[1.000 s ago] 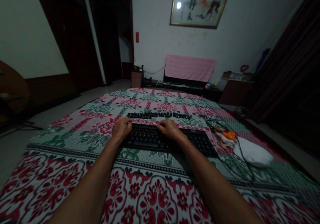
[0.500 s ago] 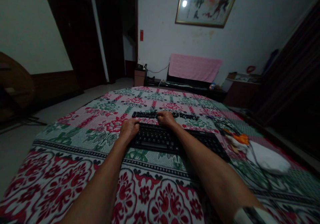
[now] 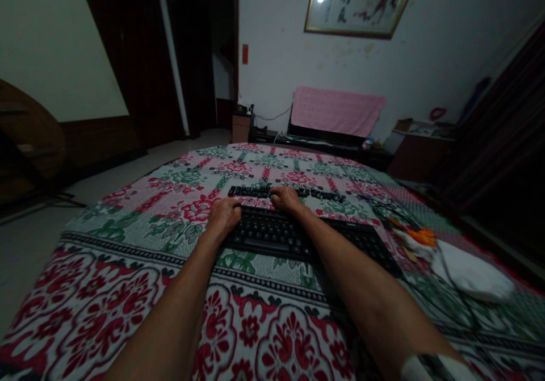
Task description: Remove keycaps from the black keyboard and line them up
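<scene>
A black computer keyboard [image 3: 268, 234] lies on the patterned cloth in front of me. My left hand [image 3: 223, 219] is closed on its far left corner, the thumb over the edge. Just beyond the keyboard, small black keycaps [image 3: 251, 192] lie in a long, uneven row. My right hand [image 3: 287, 199] reaches over the keyboard to this row. Its fingers are curled and pressed together among the keycaps; whatever is between the fingertips is too small and dark to make out. My right forearm hides part of the keyboard.
A flowered cloth [image 3: 255, 296] covers the broad surface. To the right lie dark cables [image 3: 389, 210], an orange item [image 3: 421, 236] and a white bundle [image 3: 472, 270]. Against the far wall, a pink cloth [image 3: 338, 111] drapes over a dark flat panel.
The view has shifted a little, so the surroundings sit slightly further right. Both hands keep nearly the same places at the keyboard and the row of keycaps.
</scene>
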The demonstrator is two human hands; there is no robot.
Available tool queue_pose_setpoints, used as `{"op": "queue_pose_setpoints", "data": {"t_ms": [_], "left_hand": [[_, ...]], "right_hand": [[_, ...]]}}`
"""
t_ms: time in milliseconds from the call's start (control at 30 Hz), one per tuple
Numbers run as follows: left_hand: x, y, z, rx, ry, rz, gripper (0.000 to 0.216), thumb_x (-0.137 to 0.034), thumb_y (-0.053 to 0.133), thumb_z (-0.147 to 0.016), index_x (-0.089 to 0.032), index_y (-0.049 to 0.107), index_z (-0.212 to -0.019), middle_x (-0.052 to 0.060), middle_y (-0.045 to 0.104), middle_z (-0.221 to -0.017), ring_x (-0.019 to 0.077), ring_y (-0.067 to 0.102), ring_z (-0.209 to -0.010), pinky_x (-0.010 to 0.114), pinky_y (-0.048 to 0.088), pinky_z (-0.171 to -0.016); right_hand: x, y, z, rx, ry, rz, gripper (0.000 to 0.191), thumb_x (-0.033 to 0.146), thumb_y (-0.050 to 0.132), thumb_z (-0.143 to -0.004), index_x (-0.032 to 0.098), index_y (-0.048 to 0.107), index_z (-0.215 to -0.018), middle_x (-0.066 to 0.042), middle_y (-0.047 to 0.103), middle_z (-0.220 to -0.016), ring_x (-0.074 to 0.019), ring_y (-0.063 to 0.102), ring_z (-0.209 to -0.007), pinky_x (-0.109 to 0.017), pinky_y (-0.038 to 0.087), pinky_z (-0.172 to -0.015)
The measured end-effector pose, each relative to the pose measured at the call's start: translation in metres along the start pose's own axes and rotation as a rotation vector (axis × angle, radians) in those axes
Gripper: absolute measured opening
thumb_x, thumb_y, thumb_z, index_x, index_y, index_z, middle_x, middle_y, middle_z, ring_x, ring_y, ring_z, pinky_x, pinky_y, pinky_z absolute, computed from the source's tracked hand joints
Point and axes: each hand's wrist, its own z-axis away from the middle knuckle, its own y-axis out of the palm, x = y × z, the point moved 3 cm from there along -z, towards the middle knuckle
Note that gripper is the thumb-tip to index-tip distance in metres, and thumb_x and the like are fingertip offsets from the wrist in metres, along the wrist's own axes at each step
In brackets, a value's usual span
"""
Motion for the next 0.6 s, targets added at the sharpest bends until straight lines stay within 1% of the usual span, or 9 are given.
{"op": "queue_pose_setpoints", "data": {"t_ms": [167,233,367,600], "left_hand": [[0.001,0.0007,-0.0008,-0.003,0.0,0.015,0.034,-0.024,0.04,-0.071,-0.022,0.065,-0.094,0.003,0.065,-0.096,0.0201,0.056,-0.092,0.029,0.042,-0.084],[0.0004,0.0003,-0.0006,-0.002,0.003,0.016,0.034,-0.023,0.04,-0.071,-0.023,0.065,-0.093,0.003,0.065,-0.096,0.0197,0.056,-0.092,0.028,0.042,-0.084],[-0.0008,-0.0012,0.0,-0.008,0.006,0.011,0.034,-0.023,0.04,-0.071,-0.023,0.065,-0.093,0.003,0.065,-0.096,0.0192,0.056,-0.092,0.028,0.042,-0.083],[-0.001,-0.0018,-0.0007,0.021,-0.002,-0.014,0.034,-0.023,0.04,-0.071,-0.024,0.065,-0.093,0.002,0.066,-0.093,0.0189,0.057,-0.09,0.027,0.043,-0.08]], "right_hand": [[-0.0012,0.001,-0.0011,-0.038,-0.002,-0.023,0.03,0.025,0.044,-0.074,0.022,0.063,-0.097,-0.003,0.065,-0.093,-0.0155,0.056,-0.088,-0.021,0.037,-0.078],[-0.0024,0.002,-0.0015,-0.036,0.017,-0.026,0.029,0.024,0.045,-0.073,0.02,0.064,-0.094,-0.004,0.065,-0.091,-0.0154,0.057,-0.086,-0.021,0.038,-0.077],[-0.0039,0.0042,-0.0025,-0.023,0.047,-0.024,0.025,0.023,0.046,-0.071,0.017,0.067,-0.081,-0.006,0.066,-0.083,-0.0156,0.058,-0.08,-0.02,0.039,-0.073],[-0.0049,0.0044,-0.0039,-0.03,0.097,-0.05,0.023,0.021,0.048,-0.067,0.017,0.067,-0.08,-0.006,0.067,-0.078,-0.0163,0.059,-0.078,-0.021,0.04,-0.071]]}}
